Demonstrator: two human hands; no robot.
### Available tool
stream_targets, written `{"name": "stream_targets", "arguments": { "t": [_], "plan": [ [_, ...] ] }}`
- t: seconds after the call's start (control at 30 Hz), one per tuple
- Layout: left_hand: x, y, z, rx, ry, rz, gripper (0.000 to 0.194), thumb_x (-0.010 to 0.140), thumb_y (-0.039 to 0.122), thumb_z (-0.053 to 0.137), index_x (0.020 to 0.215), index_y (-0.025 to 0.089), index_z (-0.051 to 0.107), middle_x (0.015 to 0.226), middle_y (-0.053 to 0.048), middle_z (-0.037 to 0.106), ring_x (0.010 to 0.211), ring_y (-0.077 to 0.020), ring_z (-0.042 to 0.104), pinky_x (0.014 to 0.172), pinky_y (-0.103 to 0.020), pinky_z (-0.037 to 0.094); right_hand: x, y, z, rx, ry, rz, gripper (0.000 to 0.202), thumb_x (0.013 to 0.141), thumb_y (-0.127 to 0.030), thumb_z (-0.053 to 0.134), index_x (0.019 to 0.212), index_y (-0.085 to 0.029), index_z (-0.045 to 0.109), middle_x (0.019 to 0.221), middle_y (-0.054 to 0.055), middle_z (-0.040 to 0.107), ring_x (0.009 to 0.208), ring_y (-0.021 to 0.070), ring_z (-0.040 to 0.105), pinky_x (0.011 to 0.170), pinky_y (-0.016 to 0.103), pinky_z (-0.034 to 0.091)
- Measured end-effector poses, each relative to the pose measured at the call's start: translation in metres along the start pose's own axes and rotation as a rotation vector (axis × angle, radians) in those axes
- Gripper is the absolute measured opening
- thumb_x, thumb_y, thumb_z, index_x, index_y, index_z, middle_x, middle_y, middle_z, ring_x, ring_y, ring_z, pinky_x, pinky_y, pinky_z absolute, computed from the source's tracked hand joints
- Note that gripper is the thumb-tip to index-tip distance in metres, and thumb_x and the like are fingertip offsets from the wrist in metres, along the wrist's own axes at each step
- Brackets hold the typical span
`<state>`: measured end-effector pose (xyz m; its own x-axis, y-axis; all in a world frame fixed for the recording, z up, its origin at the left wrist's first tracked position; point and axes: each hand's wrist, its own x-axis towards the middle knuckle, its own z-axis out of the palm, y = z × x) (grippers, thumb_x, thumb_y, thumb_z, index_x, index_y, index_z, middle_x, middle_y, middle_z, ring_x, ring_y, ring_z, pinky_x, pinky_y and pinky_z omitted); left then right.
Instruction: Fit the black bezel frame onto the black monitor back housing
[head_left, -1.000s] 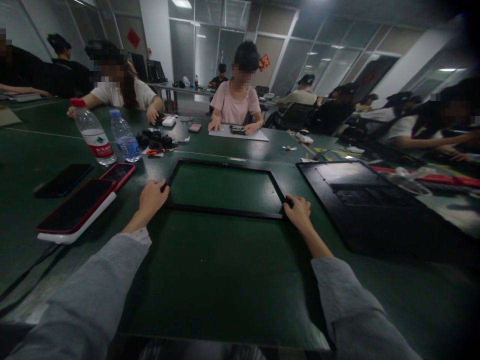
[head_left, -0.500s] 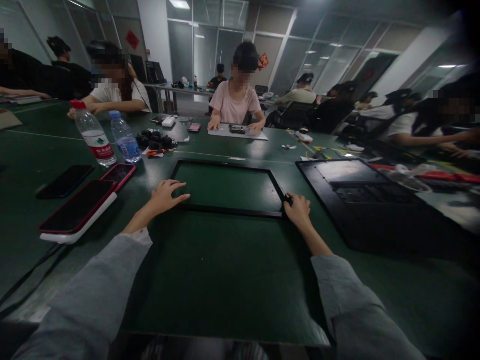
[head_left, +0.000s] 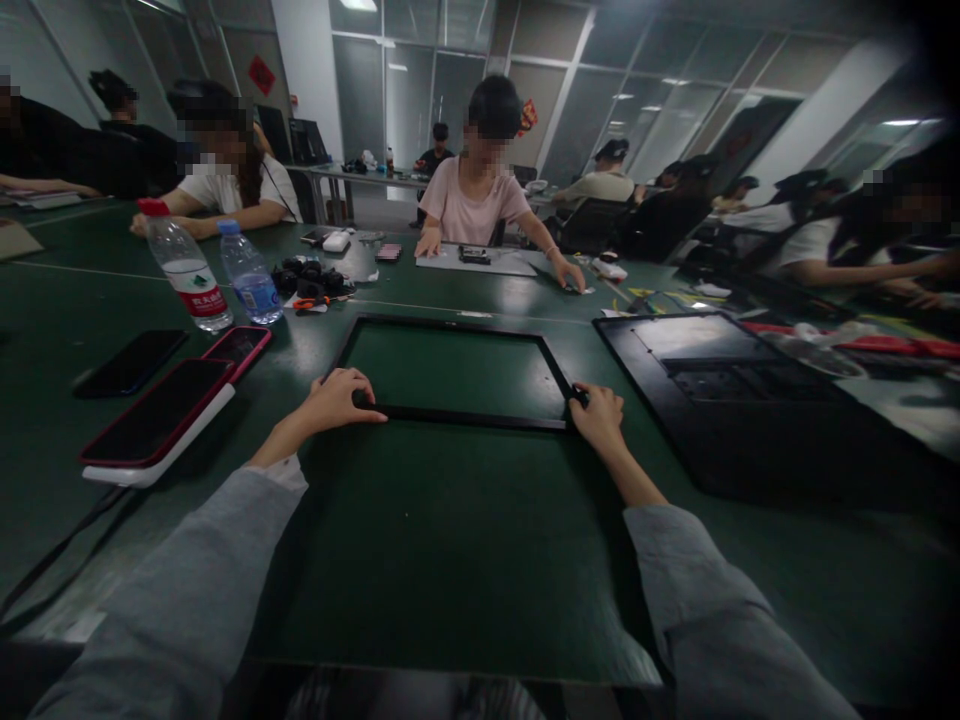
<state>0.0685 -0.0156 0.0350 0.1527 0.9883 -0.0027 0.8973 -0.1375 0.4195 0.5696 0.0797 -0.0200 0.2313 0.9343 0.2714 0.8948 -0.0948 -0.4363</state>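
A thin black screen bezel (head_left: 465, 418), a rectangular frame with an open middle, lies on the green table in front of me. My left hand (head_left: 337, 400) is closed around its near left corner, the thumb along the near bar and the fingers curled over the left side. At the near right corner, my right hand (head_left: 598, 415) pinches the right bar between thumb and fingers. The fingertips of both hands are partly hidden. To the right of my right hand lies a large dark laptop casing part (head_left: 720, 390) with rectangular openings.
On the left stand two water bottles (head_left: 187, 275), with phones (head_left: 161, 410) in front of them and a black tangle (head_left: 300, 283) with orange-handled pliers (head_left: 311, 302) behind. Across the green table (head_left: 450, 560) a co-worker in pink (head_left: 476, 200) reaches toward small parts.
My left hand has gone from spread fingers above the corner to a closed grip on the bezel. My right hand keeps its hold. The co-worker opposite has stretched an arm out to the right.
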Motion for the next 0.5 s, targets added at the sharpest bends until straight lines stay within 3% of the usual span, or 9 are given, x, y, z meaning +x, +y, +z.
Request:
{"name": "stream_targets", "arguments": {
  "t": [0.23, 0.5],
  "plan": [
    [-0.0011, 0.0052, -0.004, 0.006, 0.071, -0.057, 0.051, 0.078, 0.072, 0.08, 0.099, 0.025, 0.079, 0.119, -0.012, 0.076, 0.115, -0.0356, 0.067, 0.094, -0.048, 0.053, 0.0028, -0.0006, -0.0013, 0.014, 0.012, 0.017, 0.051, 0.091, -0.03, 0.055, 0.137, -0.015, 0.072, 0.132, 0.021, 0.063, 0.129, 0.0397, 0.051, 0.109, 0.058, 0.045],
    [0.0, 0.0026, -0.003, -0.02, 0.128, -0.149, 0.06, 0.076, 0.078, 0.077, 0.104, 0.025, 0.08, 0.109, -0.012, 0.08, 0.102, -0.0348, 0.073, 0.083, -0.043, 0.054, 0.0036, -0.001, -0.0021, 0.026, 0.0, 0.024, 0.052, 0.091, -0.031, 0.055, 0.137, -0.014, 0.073, 0.132, 0.021, 0.063, 0.13, 0.0402, 0.049, 0.109, 0.057, 0.044]
  ]
}}
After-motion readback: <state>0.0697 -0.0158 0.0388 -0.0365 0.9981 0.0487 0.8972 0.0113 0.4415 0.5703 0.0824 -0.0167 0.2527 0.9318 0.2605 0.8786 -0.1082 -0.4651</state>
